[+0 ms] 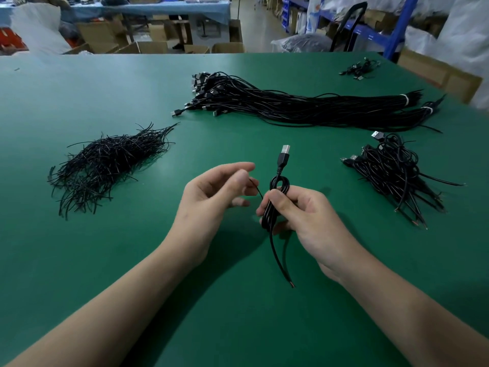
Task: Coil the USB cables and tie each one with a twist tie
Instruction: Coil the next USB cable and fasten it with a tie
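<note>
My right hand (299,210) grips a folded black USB cable (275,197) above the green table; its USB plug (284,154) points up and away, and its loose tail (280,263) hangs down toward me. My left hand (211,192) pinches a thin black twist tie (258,188) between thumb and fingers, just left of the coil, with the tie's end reaching toward the cable. A heap of loose black twist ties (105,165) lies at the left. A long bundle of uncoiled USB cables (291,104) lies across the back.
A pile of coiled, tied cables (394,173) sits at the right. A few more cables (360,67) lie at the far right corner. The green table (79,88) ends at the back, with cardboard boxes (148,46) and blue shelving (397,27) beyond.
</note>
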Demonstrator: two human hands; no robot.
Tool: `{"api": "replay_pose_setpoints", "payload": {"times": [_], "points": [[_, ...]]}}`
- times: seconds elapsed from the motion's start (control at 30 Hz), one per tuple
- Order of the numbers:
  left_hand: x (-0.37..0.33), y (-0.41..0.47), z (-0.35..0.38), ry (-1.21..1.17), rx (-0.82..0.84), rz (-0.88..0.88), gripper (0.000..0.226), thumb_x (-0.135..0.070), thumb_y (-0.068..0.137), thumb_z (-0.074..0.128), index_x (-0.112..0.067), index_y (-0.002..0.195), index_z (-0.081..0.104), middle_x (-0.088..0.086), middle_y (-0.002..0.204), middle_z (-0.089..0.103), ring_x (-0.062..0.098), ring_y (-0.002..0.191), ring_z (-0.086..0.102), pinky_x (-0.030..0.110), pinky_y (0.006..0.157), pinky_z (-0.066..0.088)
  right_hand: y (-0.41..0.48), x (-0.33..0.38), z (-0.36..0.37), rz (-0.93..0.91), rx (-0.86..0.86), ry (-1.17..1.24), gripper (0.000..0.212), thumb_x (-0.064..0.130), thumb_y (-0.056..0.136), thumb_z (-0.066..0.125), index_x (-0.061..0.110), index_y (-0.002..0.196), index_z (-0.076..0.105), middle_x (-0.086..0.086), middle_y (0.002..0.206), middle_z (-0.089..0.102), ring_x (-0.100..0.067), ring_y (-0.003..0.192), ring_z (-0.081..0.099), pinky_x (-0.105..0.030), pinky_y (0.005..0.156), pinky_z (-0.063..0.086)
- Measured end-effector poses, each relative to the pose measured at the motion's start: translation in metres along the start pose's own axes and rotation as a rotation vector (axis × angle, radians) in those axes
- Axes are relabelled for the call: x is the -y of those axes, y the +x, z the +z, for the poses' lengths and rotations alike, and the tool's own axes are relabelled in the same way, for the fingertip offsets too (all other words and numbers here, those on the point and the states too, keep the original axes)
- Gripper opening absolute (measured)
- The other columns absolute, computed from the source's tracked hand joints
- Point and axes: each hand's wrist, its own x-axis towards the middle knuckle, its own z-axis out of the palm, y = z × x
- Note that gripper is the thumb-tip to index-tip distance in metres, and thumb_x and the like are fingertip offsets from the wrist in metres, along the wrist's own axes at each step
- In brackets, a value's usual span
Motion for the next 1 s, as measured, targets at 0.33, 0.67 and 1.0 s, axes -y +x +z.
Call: {"api": "replay_pose_setpoints", "payload": {"times": [0.33,0.67,1.0], "points": [[-0.001,0.006,-0.009,-0.162,0.166,-0.304,0.039,-0.049,0.083,0.065,-0.014,0.085,0.082,0.006,0.09,0.077,0.009,0.074,0.07,0.022,0.068,0.056,0.002,-0.002,-0.006,-0.058,-0.007,0.015,0.027,0.034,0.096,0.058,0.014,0.086,0.072,0.0,0.08,0.073,-0.012,0.077,0.068,-0.023,0.069,0.055],[0.002,0.002,-0.01,0.067,0.226,-0.261,0.018,-0.024,0.08,0.077,-0.022,0.097,0.081,0.009,0.101,0.078,0.016,0.092,0.074,0.021,0.074,0.056,0.003,-0.007,-0.008,-0.095,0.002,-0.201,0.021,0.03,0.102,0.057,0.019,0.101,0.074,0.003,0.096,0.078,-0.015,0.095,0.073,-0.035,0.089,0.057],[0.006,-0.003,0.008,0.103,0.081,-0.145,0.035,-0.028,0.068,0.082,-0.015,0.1,0.077,0.003,0.096,0.079,0.008,0.085,0.073,0.017,0.072,0.053,0.0,-0.003,0.0,-0.255,-0.211,-0.528,0.017,0.024,0.1,0.06,0.016,0.108,0.074,0.01,0.112,0.066,-0.002,0.107,0.062,-0.024,0.092,0.052]]}}
